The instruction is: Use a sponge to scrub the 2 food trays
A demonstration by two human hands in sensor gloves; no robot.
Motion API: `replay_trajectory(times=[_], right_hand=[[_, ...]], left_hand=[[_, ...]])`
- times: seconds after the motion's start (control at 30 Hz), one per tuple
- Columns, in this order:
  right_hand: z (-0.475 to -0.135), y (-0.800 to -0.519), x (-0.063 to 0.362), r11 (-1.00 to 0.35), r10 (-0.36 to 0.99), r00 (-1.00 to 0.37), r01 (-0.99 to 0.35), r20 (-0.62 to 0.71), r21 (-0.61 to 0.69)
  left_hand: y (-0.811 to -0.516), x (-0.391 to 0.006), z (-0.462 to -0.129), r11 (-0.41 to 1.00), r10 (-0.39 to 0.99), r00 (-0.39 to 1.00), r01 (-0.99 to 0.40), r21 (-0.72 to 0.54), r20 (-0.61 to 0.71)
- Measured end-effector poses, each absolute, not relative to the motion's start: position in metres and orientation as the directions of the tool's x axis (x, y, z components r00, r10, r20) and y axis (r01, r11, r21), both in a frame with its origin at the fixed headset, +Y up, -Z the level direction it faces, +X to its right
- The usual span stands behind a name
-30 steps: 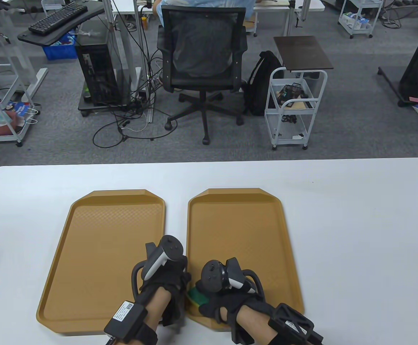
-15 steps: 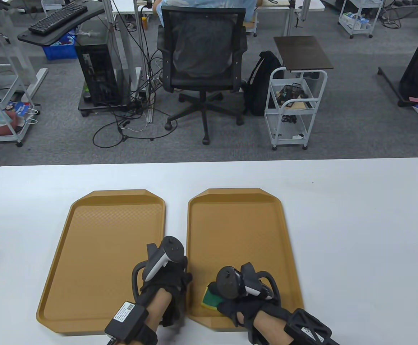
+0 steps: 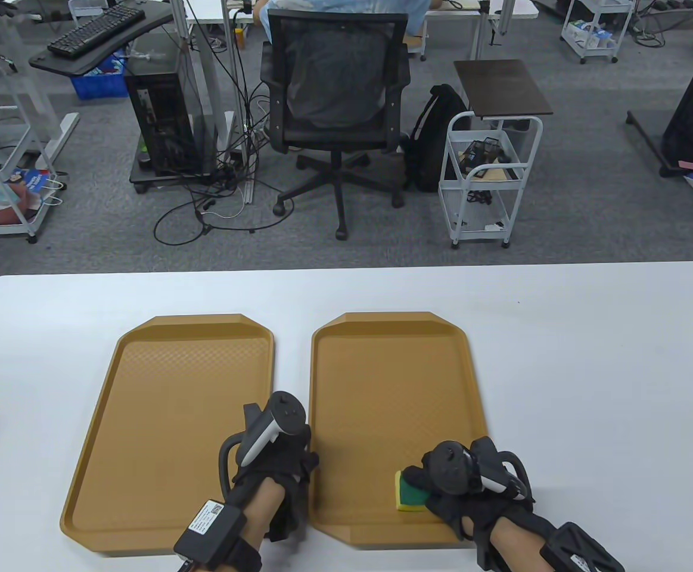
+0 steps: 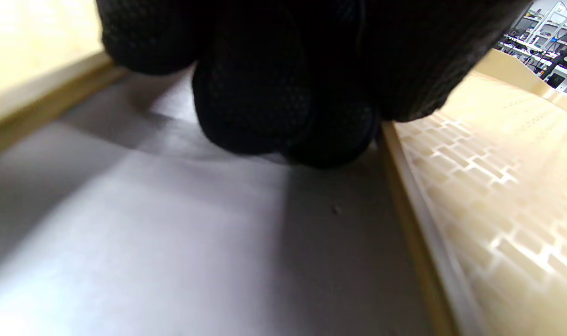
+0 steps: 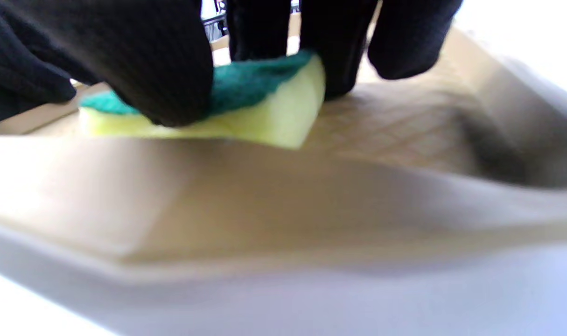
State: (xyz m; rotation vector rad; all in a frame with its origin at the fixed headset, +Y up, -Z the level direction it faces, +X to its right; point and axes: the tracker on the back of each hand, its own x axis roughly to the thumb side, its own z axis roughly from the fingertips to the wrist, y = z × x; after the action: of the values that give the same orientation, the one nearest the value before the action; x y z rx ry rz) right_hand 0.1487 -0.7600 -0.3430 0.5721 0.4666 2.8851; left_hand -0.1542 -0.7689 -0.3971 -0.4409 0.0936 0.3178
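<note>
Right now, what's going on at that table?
The right hand grips a green and yellow sponge, yellow side down, on the near end of the right tray. The left hand rests on the white table in the gap between the trays, against the right tray's edge. The left tray holds nothing.

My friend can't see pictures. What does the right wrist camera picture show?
Black gloved fingers of the right hand grip a yellow sponge with a green top, pressed on the floor of a tan food tray. The tray's blurry near rim fills the lower half.
</note>
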Motion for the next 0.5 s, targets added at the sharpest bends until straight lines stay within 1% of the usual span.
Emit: replay_trajectory(times=[0.17, 0.5], right_hand=[[-0.364, -0.762, 0.146, -0.947, 0.204, -0.920, -0.099, 0.335, 0.305], [-0.411, -0.765, 0.145, -0.944, 0.241, -0.941, -0.171, 0.237, 0.280]], left_hand=[[-0.769, -0.154, -0.397, 0.858, 0.280, 0.947, -0.319, -0.402, -0.155], [-0.769, -0.154, -0.397, 0.857, 0.281, 0.947, -0.320, -0.403, -0.153]])
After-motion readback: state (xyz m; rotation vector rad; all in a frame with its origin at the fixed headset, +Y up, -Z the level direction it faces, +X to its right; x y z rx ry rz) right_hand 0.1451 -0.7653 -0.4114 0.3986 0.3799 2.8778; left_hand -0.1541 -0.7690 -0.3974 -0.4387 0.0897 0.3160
